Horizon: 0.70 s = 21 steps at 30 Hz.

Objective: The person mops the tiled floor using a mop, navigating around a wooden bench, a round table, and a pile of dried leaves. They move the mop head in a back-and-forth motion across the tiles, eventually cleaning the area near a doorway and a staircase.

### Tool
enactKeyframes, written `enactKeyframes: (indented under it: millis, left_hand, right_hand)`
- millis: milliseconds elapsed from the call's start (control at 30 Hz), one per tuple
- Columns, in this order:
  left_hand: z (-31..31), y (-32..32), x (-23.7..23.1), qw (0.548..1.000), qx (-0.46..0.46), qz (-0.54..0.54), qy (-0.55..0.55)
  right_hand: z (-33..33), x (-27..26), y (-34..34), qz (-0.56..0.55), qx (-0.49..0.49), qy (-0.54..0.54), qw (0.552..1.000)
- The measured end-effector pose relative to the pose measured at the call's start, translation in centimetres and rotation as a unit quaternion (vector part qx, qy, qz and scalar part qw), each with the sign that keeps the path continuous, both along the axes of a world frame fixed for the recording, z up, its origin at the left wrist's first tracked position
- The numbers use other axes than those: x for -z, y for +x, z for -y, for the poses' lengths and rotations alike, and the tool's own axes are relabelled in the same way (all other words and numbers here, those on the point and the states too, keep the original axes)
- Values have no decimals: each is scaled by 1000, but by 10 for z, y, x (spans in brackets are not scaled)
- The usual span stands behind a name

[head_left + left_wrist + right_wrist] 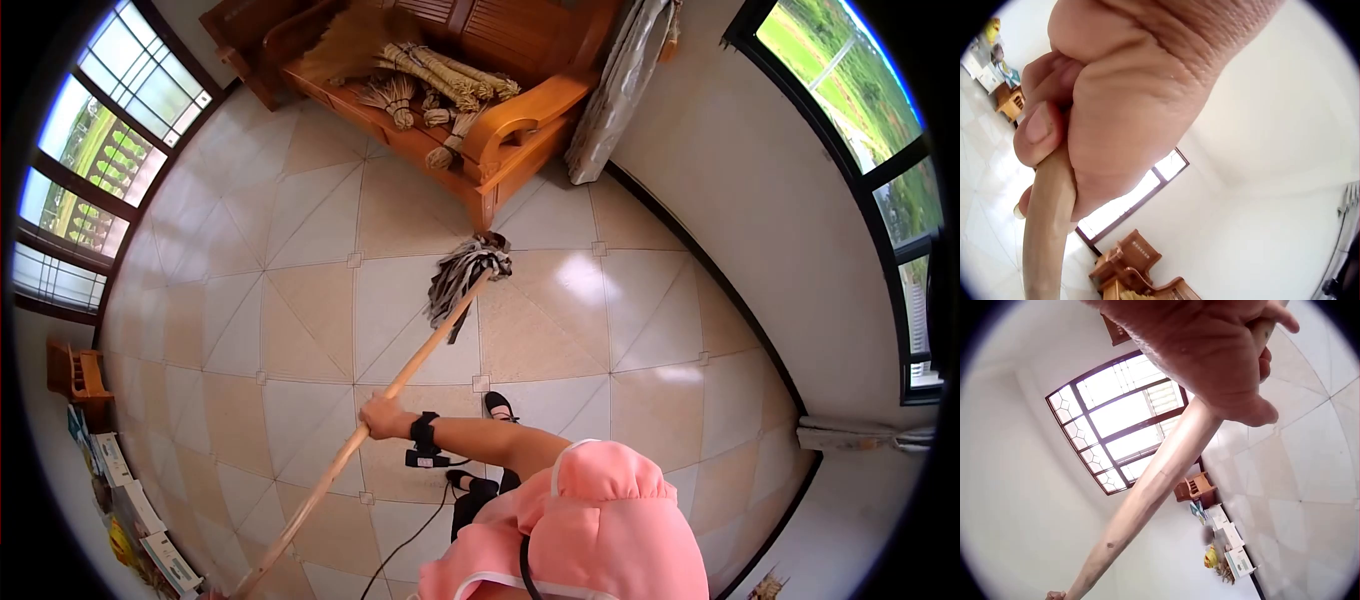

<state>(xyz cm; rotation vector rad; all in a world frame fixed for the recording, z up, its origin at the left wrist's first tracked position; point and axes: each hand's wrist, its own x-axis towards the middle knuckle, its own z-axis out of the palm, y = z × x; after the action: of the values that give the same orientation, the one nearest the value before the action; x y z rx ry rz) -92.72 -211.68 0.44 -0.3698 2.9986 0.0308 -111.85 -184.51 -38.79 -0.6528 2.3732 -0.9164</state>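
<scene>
A mop with a long wooden handle (320, 487) slants across the head view. Its head of dark and pale cloth strips (462, 275) lies on the tiled floor by the front leg of a wooden bench. My right hand (385, 415), with a black strap at the wrist, grips the handle partway along. My left hand (1122, 106) holds the handle near its upper end, fingers curled round the wood in the left wrist view. Only a sliver of that hand shows at the bottom edge of the head view.
The wooden bench (540, 115) bears bundles of dried stalks (440, 75). A grey curtain (620, 95) hangs beside it. Boxes (140, 505) and a small wooden chair (78, 375) line the left wall. A black cable (410, 540) trails near my feet.
</scene>
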Motion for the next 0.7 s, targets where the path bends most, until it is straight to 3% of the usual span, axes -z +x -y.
enactKeyframes:
  millis: [33, 100, 167, 233, 267, 400, 500, 533, 633, 700]
  left_hand:
    - [7, -12, 26, 997, 70, -14, -18]
    - [-72, -68, 43, 996, 25, 49, 67]
    - [-78, -89, 112, 983, -83, 25, 162]
    - [-113, -109, 166, 988, -29, 9, 153]
    - [-166, -130, 175, 981, -33, -22, 189]
    - [-272, -195, 250, 968, 143, -14, 207]
    - [-289, -206, 253, 962, 126, 36, 241]
    - [-284, -196, 255, 960, 129, 34, 245]
    - [-256, -151, 249, 963, 125, 51, 235]
    - [-223, -109, 219, 969, 89, 77, 218]
  right_hand:
    - [-27, 9, -17, -23, 38, 13, 999]
    - [-78, 37, -50, -94, 92, 58, 990]
    - [-131, 60, -83, -123, 130, 113, 977]
    - [-180, 75, -107, -191, 202, 155, 948]
    - [-201, 84, -117, -203, 227, 152, 940]
    - [-269, 92, -142, -194, 272, 107, 937]
    - [-289, 103, -147, -242, 213, 46, 946]
    - [-289, 102, -144, -176, 185, 38, 966]
    - [-275, 133, -126, -201, 125, 158, 959]
    - [-248, 130, -108, -184, 133, 152, 962]
